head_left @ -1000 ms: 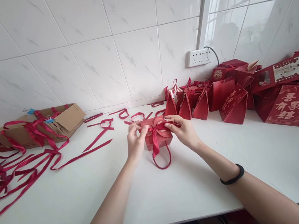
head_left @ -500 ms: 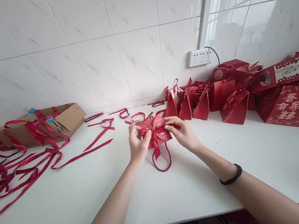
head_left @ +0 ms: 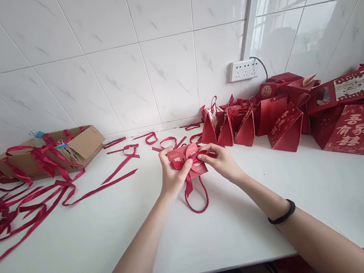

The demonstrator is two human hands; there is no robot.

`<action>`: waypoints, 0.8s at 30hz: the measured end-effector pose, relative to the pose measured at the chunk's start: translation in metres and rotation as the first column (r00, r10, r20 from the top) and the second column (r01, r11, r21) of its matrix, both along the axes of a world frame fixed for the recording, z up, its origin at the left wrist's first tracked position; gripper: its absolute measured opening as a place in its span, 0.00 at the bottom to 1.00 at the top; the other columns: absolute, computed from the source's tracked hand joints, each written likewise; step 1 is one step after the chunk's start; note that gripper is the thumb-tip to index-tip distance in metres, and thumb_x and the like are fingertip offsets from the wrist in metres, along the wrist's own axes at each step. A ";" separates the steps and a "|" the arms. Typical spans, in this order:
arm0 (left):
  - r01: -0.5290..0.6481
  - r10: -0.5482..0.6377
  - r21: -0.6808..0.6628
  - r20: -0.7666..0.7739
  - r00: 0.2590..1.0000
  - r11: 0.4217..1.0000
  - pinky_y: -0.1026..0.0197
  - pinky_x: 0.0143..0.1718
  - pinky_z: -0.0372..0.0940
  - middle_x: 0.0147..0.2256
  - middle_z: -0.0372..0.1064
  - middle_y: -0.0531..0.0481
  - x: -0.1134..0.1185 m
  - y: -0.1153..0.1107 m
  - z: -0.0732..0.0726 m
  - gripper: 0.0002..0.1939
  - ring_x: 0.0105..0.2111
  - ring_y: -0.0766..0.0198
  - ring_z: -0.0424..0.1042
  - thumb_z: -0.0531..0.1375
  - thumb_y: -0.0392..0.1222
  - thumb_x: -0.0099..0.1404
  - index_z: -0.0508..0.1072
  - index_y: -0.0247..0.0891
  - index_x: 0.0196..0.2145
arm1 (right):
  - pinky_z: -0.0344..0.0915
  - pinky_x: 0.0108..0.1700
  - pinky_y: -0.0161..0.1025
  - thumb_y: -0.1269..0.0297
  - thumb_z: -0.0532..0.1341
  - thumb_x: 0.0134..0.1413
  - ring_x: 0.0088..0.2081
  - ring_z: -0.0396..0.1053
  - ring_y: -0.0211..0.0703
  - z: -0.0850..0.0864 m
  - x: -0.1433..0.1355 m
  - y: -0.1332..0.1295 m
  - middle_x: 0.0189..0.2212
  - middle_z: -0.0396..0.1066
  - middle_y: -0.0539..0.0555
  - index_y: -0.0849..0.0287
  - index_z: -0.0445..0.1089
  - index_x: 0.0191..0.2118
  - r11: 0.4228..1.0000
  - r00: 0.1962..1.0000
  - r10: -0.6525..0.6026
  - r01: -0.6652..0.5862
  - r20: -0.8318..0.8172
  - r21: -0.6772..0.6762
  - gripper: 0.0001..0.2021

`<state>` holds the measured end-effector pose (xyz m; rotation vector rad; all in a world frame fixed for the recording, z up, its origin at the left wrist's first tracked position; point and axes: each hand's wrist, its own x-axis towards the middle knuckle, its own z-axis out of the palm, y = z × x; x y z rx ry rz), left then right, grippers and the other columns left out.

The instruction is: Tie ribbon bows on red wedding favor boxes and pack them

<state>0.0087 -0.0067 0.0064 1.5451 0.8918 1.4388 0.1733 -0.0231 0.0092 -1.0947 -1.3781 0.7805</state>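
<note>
Ribbons [head_left: 125, 176] lie loose from mid-left to centre, some just behind the small box [head_left: 200, 168] at frame centre; red gift boxes [head_left: 272, 115] crowd mid-right. Your left hand [head_left: 173, 176] clasps the box, thumb across its top; your right hand [head_left: 222, 161] pinches its tied ribbon [head_left: 189, 186], thumb and fingertips together. Carton [head_left: 87, 145], mid-left: strips over its rim, interior mostly hidden.

Head-worn view, angled down, facing tiled wall [head_left: 170, 64]

The ribbon [head_left: 189, 186] is satiny cloth; the box [head_left: 191, 150], smooth card; the carton [head_left: 84, 145], matt cardboard; the tiles [head_left: 171, 77], glossy.
</note>
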 end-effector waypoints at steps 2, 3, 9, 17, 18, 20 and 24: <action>-0.039 0.039 -0.010 -0.020 0.999 0.999 0.57 0.41 0.67 0.40 0.67 0.49 0.002 -0.001 0.001 0.29 0.37 0.62 0.72 0.66 0.44 0.52 0.55 0.42 0.46 | 0.66 0.48 0.46 0.55 0.65 0.47 0.44 0.69 0.46 0.006 0.003 -0.002 0.40 0.72 0.55 0.59 0.68 0.36 0.997 0.999 0.037 -0.035 0.032 -0.067 0.14; -0.045 0.045 -0.015 -0.025 0.999 0.999 0.57 0.42 0.68 0.41 0.67 0.49 0.002 -0.001 0.002 0.28 0.38 0.62 0.72 0.66 0.44 0.53 0.55 0.42 0.46 | 0.67 0.47 0.46 0.55 0.65 0.47 0.43 0.70 0.46 0.009 0.005 -0.003 0.40 0.72 0.55 0.59 0.68 0.37 0.990 0.996 0.080 -0.075 0.030 -0.120 0.15; -0.040 0.039 -0.035 -0.020 0.999 0.999 0.58 0.39 0.68 0.39 0.67 0.50 0.001 0.001 0.002 0.28 0.36 0.62 0.73 0.65 0.44 0.54 0.55 0.42 0.47 | 0.71 0.38 0.44 0.53 0.69 0.41 0.37 0.71 0.43 0.025 0.020 -0.010 0.34 0.71 0.51 0.57 0.61 0.35 0.942 0.965 0.235 -0.197 0.116 -0.272 0.21; -0.062 0.061 -0.031 -0.019 0.998 0.998 0.58 0.39 0.69 0.41 0.66 0.49 0.002 0.001 0.001 0.28 0.36 0.62 0.73 0.66 0.43 0.53 0.56 0.42 0.46 | 0.68 0.38 0.42 0.61 0.62 0.50 0.35 0.67 0.41 0.011 0.021 -0.003 0.37 0.65 0.54 0.57 0.69 0.29 0.997 0.861 -0.043 0.008 0.507 0.071 0.06; -0.064 0.063 -0.032 -0.019 0.998 0.997 0.58 0.39 0.69 0.41 0.66 0.49 0.002 0.001 0.001 0.28 0.36 0.62 0.73 0.66 0.44 0.53 0.55 0.42 0.46 | 0.68 0.38 0.42 0.62 0.62 0.51 0.35 0.67 0.41 0.011 0.022 -0.003 0.37 0.65 0.54 0.57 0.70 0.28 0.995 0.849 -0.065 0.012 0.524 0.103 0.05; -0.064 0.064 -0.038 -0.020 0.998 0.997 0.58 0.38 0.69 0.40 0.66 0.49 0.002 0.001 0.002 0.27 0.36 0.62 0.73 0.65 0.44 0.53 0.55 0.42 0.46 | 0.68 0.38 0.42 0.63 0.61 0.53 0.36 0.67 0.42 0.011 0.022 -0.003 0.38 0.65 0.55 0.57 0.70 0.28 0.987 0.829 -0.088 -0.002 0.553 0.159 0.05; -0.070 0.069 -0.035 -0.025 0.997 0.997 0.59 0.38 0.69 0.40 0.66 0.50 0.002 0.001 0.003 0.27 0.35 0.64 0.72 0.65 0.44 0.54 0.55 0.42 0.46 | 0.67 0.39 0.42 0.63 0.61 0.54 0.38 0.68 0.43 0.011 0.024 -0.006 0.40 0.65 0.56 0.57 0.70 0.32 0.976 0.799 -0.110 -0.026 0.591 0.217 0.04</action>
